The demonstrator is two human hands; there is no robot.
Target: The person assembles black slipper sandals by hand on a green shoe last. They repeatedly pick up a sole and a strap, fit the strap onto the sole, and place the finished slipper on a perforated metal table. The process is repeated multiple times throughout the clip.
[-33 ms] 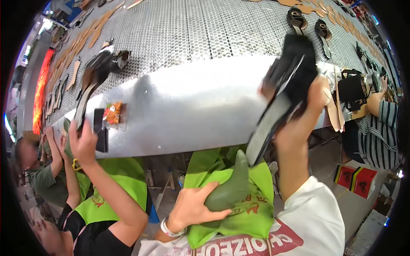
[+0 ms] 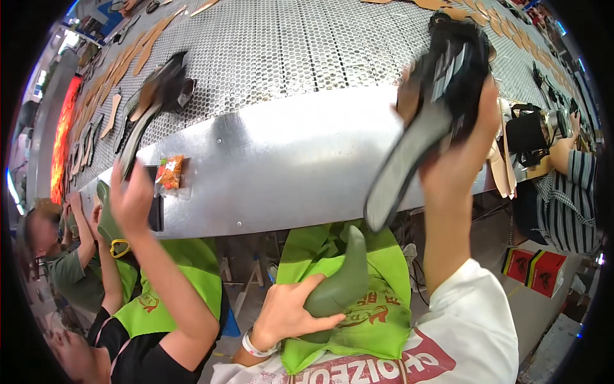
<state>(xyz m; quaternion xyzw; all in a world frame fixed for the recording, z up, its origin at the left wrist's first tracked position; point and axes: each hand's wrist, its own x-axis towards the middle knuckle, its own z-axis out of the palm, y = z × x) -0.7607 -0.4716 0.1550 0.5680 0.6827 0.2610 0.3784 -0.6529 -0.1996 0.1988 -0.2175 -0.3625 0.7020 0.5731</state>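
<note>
My left hand [image 2: 291, 310] is wrapped round the heel end of a dark green shoe last [image 2: 343, 278], whose narrow toe points up above my lap. Raised over the bench's front edge, my right hand [image 2: 457, 150] grips a black shoe upper [image 2: 457, 61] with a long grey insole [image 2: 403, 166] slanting down to the lower left. The shoe and last are apart. Motion smears the black part of the shoe, and some of my right fingers are hidden behind it.
A metal bench edge [image 2: 275, 173] borders a perforated conveyor [image 2: 288, 51] with insoles and shoe parts. On my left, a co-worker's hand [image 2: 132, 198] holds another black shoe [image 2: 157, 93]. A small orange packet [image 2: 171, 171] lies nearby. Right, a red box [image 2: 532, 270] stands near another person's striped clothing [image 2: 566, 205].
My right hand and the black shoe have shifted slightly up and right, and the shoe tilts more. The green last has moved a little left. The co-worker's hand and shoe have shifted right.
</note>
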